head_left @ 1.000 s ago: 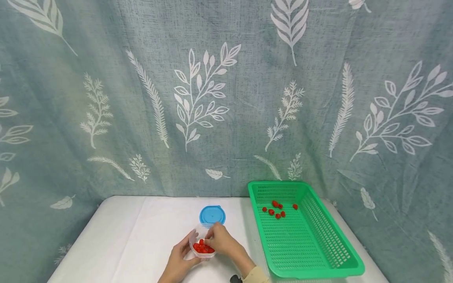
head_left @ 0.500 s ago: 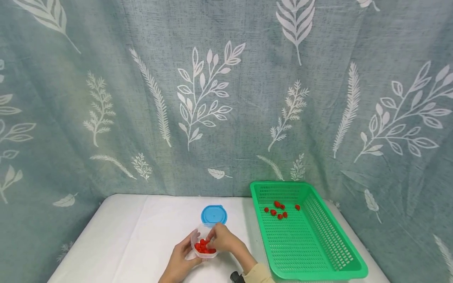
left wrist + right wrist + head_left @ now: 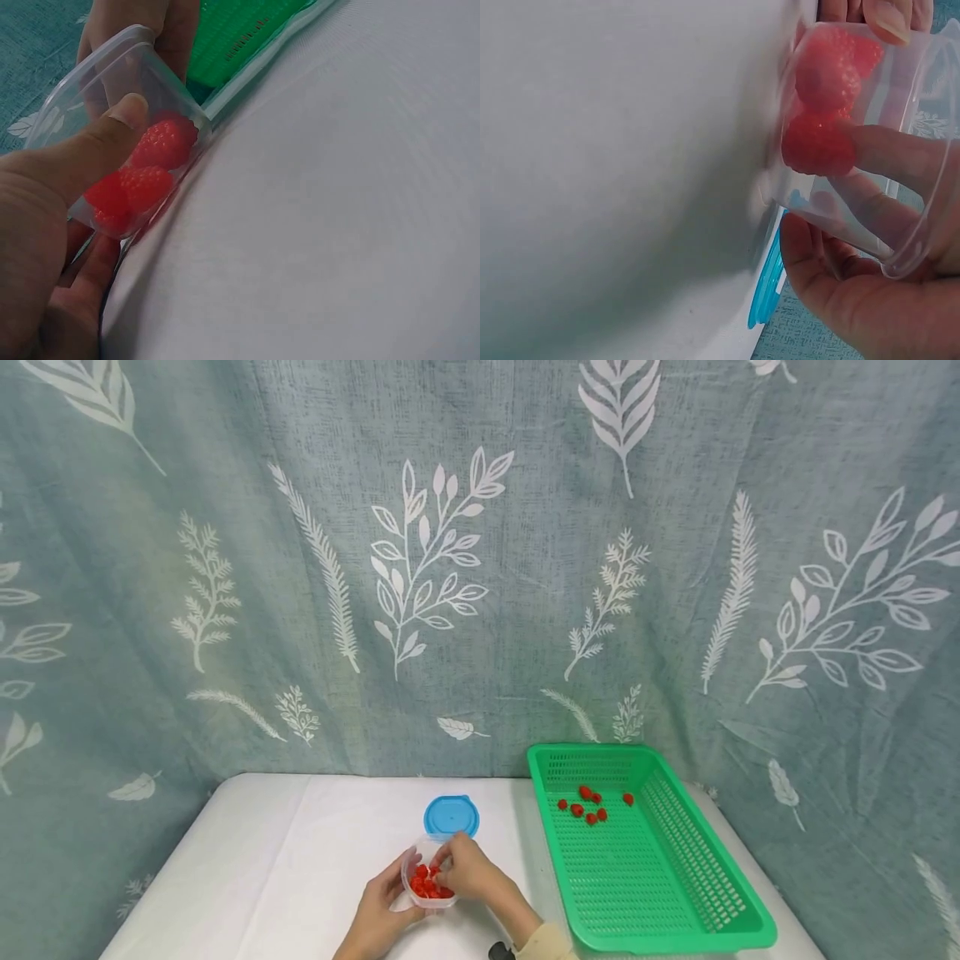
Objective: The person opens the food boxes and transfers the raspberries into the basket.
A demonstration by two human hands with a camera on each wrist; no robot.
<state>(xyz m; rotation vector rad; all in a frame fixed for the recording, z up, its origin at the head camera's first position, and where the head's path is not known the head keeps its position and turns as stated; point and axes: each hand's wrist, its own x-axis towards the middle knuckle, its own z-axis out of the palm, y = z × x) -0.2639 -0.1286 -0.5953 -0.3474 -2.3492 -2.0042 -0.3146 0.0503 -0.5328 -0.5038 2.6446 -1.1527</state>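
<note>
— What has the left hand got?
— The clear plastic tub; thumb on one side, fingers round another; raspberries lie in its bottom.
— And the right hand?
— Fingers down inside the tub, one tip touching a raspberry; whether it pinches it, I cannot tell.
— Around them?
— The blue lid lies just beyond the tub on the white-covered table; the green mesh basket sits to the right, seven loose raspberries towards its far end; behind hangs a leaf-patterned curtain.
</note>
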